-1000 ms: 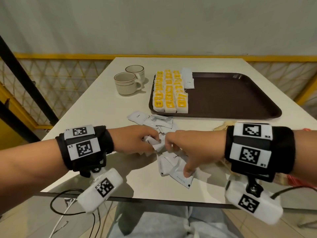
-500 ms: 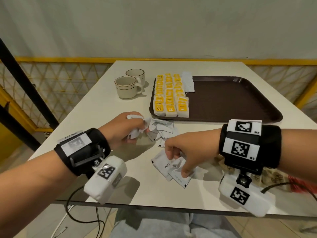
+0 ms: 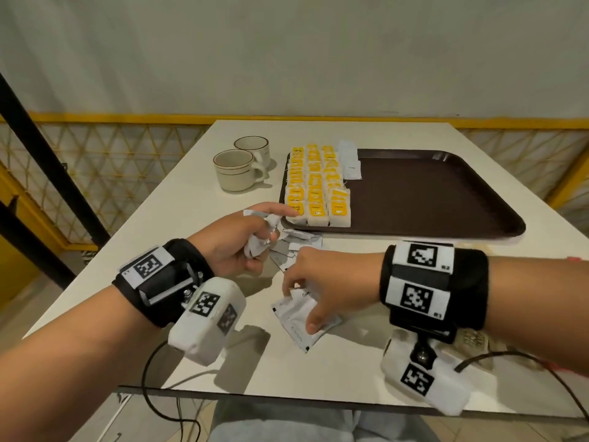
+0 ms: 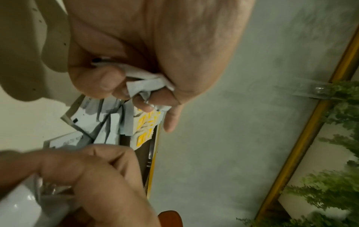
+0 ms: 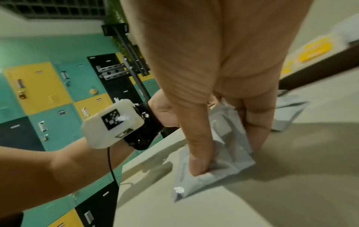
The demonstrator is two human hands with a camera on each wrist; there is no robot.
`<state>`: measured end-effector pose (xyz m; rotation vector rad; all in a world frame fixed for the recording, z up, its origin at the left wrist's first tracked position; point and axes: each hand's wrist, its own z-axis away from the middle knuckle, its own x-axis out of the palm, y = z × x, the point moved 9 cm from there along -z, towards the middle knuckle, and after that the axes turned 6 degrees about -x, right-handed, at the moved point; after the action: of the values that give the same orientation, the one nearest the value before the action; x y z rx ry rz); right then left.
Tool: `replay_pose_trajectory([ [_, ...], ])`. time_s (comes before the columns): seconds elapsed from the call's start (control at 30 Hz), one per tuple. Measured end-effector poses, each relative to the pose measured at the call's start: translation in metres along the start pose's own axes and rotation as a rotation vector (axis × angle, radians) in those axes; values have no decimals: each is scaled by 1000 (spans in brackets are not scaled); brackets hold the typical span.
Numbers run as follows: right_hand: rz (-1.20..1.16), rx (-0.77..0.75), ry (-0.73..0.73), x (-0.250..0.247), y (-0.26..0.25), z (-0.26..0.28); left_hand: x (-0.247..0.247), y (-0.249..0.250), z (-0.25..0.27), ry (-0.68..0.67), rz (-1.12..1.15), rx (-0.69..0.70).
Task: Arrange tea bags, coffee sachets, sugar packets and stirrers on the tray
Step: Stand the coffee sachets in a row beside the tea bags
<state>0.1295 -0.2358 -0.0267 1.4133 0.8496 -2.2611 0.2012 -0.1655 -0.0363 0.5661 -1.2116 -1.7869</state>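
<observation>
left hand (image 3: 237, 240) has lifted toward the tray (image 3: 430, 199), fingers clamped on white packets (image 3: 259, 242); right hand (image 3: 322, 282) fingers pinch sachets (image 3: 294, 320) nearer the person.

Tea bags (image 3: 314, 183) in rows on tray's (image 3: 446, 202) left end; two cups (image 3: 242, 165) left of tray; loose sachets (image 3: 299, 317) on table (image 3: 165, 218) before it.
</observation>
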Motion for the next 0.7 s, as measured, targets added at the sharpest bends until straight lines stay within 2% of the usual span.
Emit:
replay_pose_trajectory([
  [0.13, 25, 18, 20, -2, 2, 2, -4, -1, 1, 27, 7, 26],
  [0.23, -89, 34, 61, -4, 10, 9, -12, -2, 3, 78, -73, 44],
  [0.37, -260, 139, 331, -41, 43, 22, -24, 1, 5, 165, -103, 59],
  [0.43, -383, 214, 428, -52, 61, 26, -21, 0, 5, 153, -51, 54],
  [0.53, -373, 265, 359, -40, 66, 15, -10, -4, 2, 92, 21, 40],
  [0.7, -289, 245, 304, -26, 50, -9, -5, -11, -3, 110, 22, 53],
])
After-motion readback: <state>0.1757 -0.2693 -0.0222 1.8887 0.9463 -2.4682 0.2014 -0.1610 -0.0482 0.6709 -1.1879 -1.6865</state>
